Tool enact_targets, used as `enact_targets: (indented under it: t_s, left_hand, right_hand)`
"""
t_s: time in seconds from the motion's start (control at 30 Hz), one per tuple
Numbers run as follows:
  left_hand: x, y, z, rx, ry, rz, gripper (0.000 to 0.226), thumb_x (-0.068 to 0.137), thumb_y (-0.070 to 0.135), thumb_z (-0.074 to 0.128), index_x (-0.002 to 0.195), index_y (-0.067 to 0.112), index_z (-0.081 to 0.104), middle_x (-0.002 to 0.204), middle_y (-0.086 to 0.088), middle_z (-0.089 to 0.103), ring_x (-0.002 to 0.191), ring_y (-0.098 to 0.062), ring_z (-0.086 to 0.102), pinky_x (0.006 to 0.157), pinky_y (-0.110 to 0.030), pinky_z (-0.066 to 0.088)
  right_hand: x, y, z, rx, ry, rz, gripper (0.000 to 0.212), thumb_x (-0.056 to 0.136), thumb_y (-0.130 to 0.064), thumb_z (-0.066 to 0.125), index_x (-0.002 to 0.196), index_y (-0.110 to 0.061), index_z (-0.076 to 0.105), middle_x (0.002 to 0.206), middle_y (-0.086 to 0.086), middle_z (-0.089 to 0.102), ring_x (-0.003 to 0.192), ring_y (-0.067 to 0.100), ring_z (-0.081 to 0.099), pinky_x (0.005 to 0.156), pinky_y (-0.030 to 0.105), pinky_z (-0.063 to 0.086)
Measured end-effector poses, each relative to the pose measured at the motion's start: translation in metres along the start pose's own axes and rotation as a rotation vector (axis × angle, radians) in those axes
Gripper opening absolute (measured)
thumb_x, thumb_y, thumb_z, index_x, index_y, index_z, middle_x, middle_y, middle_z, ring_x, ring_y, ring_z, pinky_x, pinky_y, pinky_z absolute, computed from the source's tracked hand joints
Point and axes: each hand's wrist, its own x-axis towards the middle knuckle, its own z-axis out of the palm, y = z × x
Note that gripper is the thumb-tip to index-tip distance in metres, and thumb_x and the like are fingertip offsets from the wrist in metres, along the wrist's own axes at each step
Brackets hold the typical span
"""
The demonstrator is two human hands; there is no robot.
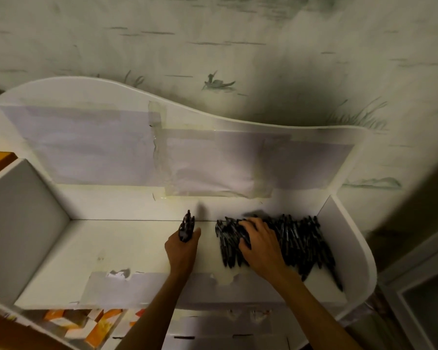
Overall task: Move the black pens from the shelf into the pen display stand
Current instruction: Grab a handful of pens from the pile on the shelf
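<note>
Both bare forearms reach forward side by side, the left hand (181, 248) curled in a fist around a small bunch of black pens (187, 227) held upright, while the right hand (261, 245), palm down with fingers bent, rests on the pile of pens (299, 238).
</note>
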Motion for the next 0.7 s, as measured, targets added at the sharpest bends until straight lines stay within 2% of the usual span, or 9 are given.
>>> enact_targets:
  t_s: [0.07,0.1,0.2,0.23,0.33,0.47,0.63,0.7]
  left_hand:
    - [0.000,-0.001,-0.004,0.043,-0.047,0.010,0.030,0.089,0.027,0.073,0.066,0.010,0.061,0.060,-0.006,0.064,0.057,-0.022,0.061,0.056,-0.033,0.046]
    - [0.002,0.001,-0.007,0.051,-0.056,0.005,0.031,0.089,0.029,0.073,0.067,0.010,0.062,0.060,-0.006,0.065,0.056,-0.021,0.064,0.056,-0.034,0.048]
    - [0.008,0.010,-0.016,0.068,-0.064,-0.031,0.034,0.089,0.030,0.072,0.068,0.007,0.060,0.056,-0.004,0.060,0.048,-0.014,0.056,0.053,-0.037,0.054]
    - [0.009,0.014,-0.020,0.081,-0.061,-0.032,0.034,0.088,0.029,0.072,0.069,0.004,0.060,0.056,-0.004,0.058,0.049,-0.014,0.052,0.052,-0.037,0.053]
    - [0.010,0.024,-0.040,0.143,-0.037,0.000,0.034,0.086,0.027,0.073,0.063,0.010,0.056,0.052,0.001,0.052,0.048,-0.010,0.041,0.046,-0.026,0.038]
    - [0.014,0.041,-0.076,0.195,-0.051,-0.008,0.035,0.084,0.029,0.074,0.071,0.000,0.058,0.055,-0.003,0.052,0.051,-0.016,0.038,0.051,-0.029,0.034]
    - [0.012,0.059,-0.124,0.072,-0.160,0.024,0.021,0.093,0.036,0.067,0.079,0.024,0.057,0.054,0.008,0.053,0.050,-0.011,0.043,0.051,-0.031,0.040]
    - [0.010,0.062,-0.148,0.042,-0.196,0.032,0.019,0.095,0.038,0.064,0.084,0.025,0.056,0.054,0.010,0.052,0.048,-0.008,0.042,0.047,-0.028,0.039]
  right_hand:
    - [0.001,-0.004,-0.001,0.035,-0.013,-0.002,0.045,0.097,-0.027,0.052,0.141,-0.019,0.047,0.142,0.000,0.043,0.130,0.019,0.044,0.112,0.035,0.034]
    - [0.002,-0.006,-0.001,0.068,-0.018,-0.002,0.045,0.097,-0.027,0.053,0.141,-0.019,0.048,0.140,0.000,0.046,0.128,0.019,0.046,0.111,0.036,0.036]
    - [0.003,-0.016,-0.002,0.151,-0.028,-0.008,0.044,0.098,-0.028,0.054,0.141,-0.021,0.050,0.138,0.001,0.052,0.125,0.020,0.050,0.109,0.036,0.039]
    - [0.004,-0.020,-0.001,0.169,-0.029,-0.010,0.043,0.098,-0.029,0.054,0.140,-0.021,0.050,0.137,0.001,0.054,0.124,0.019,0.051,0.108,0.036,0.039]
    - [0.008,-0.033,-0.001,0.228,-0.047,-0.002,0.041,0.098,-0.030,0.055,0.139,-0.022,0.052,0.135,0.001,0.056,0.123,0.020,0.051,0.109,0.039,0.041]
    - [0.013,-0.059,0.002,0.274,-0.083,-0.047,0.035,0.097,-0.032,0.057,0.131,-0.027,0.056,0.122,-0.005,0.060,0.110,0.017,0.056,0.099,0.040,0.048]
    - [0.021,-0.103,0.004,0.295,-0.076,-0.123,0.031,0.095,-0.032,0.057,0.127,-0.033,0.057,0.116,-0.011,0.060,0.106,0.011,0.055,0.091,0.031,0.048]
    - [0.023,-0.127,0.005,0.294,-0.072,-0.164,0.030,0.095,-0.031,0.058,0.125,-0.033,0.058,0.116,-0.011,0.062,0.105,0.012,0.058,0.089,0.032,0.050]
